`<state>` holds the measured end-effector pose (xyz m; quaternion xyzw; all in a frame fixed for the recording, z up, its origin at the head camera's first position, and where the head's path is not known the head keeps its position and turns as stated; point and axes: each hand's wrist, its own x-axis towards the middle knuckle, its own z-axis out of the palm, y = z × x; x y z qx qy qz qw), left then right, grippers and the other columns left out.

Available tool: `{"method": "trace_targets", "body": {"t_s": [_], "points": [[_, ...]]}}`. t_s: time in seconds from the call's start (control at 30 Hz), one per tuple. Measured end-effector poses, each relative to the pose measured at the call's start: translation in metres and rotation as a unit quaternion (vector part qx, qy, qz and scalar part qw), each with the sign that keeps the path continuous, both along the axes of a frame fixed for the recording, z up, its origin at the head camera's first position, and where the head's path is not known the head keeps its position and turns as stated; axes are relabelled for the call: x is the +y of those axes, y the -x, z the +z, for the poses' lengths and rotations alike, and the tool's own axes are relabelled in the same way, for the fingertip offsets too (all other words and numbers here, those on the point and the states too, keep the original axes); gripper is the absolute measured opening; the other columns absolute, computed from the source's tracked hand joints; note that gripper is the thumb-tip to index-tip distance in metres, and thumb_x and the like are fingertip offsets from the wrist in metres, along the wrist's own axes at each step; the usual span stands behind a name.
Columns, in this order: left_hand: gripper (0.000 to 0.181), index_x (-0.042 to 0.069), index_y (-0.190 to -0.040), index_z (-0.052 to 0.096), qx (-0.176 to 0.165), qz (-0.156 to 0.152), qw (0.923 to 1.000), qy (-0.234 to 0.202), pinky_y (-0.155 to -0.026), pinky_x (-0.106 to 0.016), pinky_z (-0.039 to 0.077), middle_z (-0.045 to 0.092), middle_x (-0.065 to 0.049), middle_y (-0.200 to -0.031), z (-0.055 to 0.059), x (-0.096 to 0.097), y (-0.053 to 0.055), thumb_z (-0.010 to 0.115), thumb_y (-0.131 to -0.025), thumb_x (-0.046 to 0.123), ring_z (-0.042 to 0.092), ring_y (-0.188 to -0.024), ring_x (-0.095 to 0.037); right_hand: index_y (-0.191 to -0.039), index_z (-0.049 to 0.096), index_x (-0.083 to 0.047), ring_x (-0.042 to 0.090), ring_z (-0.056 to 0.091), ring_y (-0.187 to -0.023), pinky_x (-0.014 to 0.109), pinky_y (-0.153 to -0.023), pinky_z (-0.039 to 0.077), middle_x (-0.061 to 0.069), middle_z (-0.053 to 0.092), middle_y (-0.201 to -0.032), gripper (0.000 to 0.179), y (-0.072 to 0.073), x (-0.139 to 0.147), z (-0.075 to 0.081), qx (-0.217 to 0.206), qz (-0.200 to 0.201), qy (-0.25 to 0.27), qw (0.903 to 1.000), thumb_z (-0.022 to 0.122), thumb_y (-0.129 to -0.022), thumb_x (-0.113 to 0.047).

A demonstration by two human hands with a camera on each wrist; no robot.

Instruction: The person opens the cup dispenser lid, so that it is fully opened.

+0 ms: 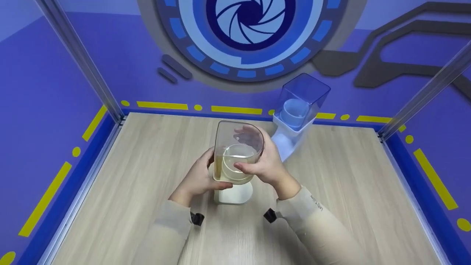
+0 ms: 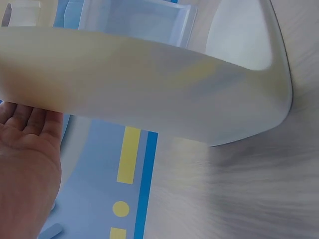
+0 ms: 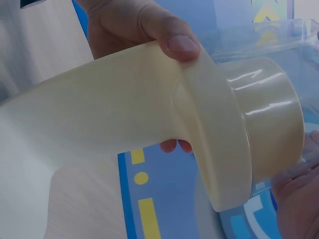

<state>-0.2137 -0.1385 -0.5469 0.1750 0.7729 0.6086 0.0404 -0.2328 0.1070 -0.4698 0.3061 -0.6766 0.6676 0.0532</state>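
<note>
A gravity pet feeder with a cream base [image 1: 235, 195] and a clear hopper [image 1: 239, 138] stands in front of me, between both hands. My left hand [image 1: 197, 176] grips the collar under the hopper. Its thumb lies along the near side, and in the right wrist view the thumb presses the cream collar [image 3: 219, 134] with fingertips showing below. My right hand [image 1: 270, 165] wraps the right side of the hopper, thumb in front and fingers visible through the clear wall. Inside the hopper is a round cream neck [image 3: 274, 119]. In the left wrist view, the base [image 2: 149, 84] hides part of the left fingers.
Behind and to the right, a second feeder with a white base [image 1: 285, 143] and a clear hopper [image 1: 307, 92] stands by the back wall. The wooden tabletop [image 1: 140, 154] is bordered by blue printed panels [image 1: 55, 92] and metal posts [image 1: 81, 48].
</note>
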Motion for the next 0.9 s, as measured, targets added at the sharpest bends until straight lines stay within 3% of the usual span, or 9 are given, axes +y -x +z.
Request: {"method": "trace_targets", "body": {"t_s": [0.17, 0.43, 0.7, 0.9], "points": [[0.119, 0.019, -0.168, 0.049, 0.003, -0.002, 1.0000, -0.001, -0.140, -0.059, 0.035, 0.066, -0.001, -0.158, 0.0009, -0.0013, 0.0000, 0.112, -0.067, 0.028, 0.057, -0.154, -0.027, -0.154, 0.053, 0.008, 0.044, 0.072, -0.134, 0.036, -0.119, 0.060, 0.027, 0.071, -0.148, 0.104, 0.0043, -0.0011, 0.0017, 0.010, -0.001, -0.010, 0.9999, 0.105, -0.076, -0.038], [0.115, 0.022, -0.165, 0.052, 0.011, -0.001, 0.9999, 0.010, -0.138, -0.056, 0.038, 0.066, 0.002, -0.157, 0.0032, -0.0025, 0.0002, 0.112, -0.066, 0.027, 0.058, -0.153, -0.025, -0.152, 0.053, 0.011, 0.024, 0.075, -0.131, 0.035, -0.119, 0.060, 0.031, 0.071, -0.145, 0.104, 0.0051, -0.0043, 0.0022, 0.008, 0.004, 0.008, 0.9999, 0.105, -0.075, -0.034], [0.122, 0.020, -0.168, 0.049, 0.005, 0.001, 0.9996, 0.027, -0.140, -0.057, 0.036, 0.064, 0.000, -0.161, 0.0047, -0.0023, 0.0004, 0.113, -0.065, 0.028, 0.055, -0.158, -0.027, -0.154, 0.051, 0.011, 0.028, 0.073, -0.132, 0.036, -0.118, 0.061, 0.030, 0.069, -0.148, 0.116, 0.0046, -0.0045, -0.0032, 0.018, -0.001, 0.016, 0.9997, 0.105, -0.073, -0.053], [0.122, 0.020, -0.168, 0.049, 0.005, 0.005, 0.9990, 0.043, -0.140, -0.053, 0.037, 0.064, 0.000, -0.161, 0.0064, 0.0001, 0.0006, 0.112, -0.065, 0.023, 0.056, -0.157, -0.025, -0.154, 0.052, 0.011, 0.029, 0.074, -0.132, 0.037, -0.119, 0.061, 0.029, 0.069, -0.148, 0.113, 0.0062, -0.0032, -0.0016, 0.018, 0.003, 0.028, 0.9995, 0.106, -0.074, -0.048]]}}
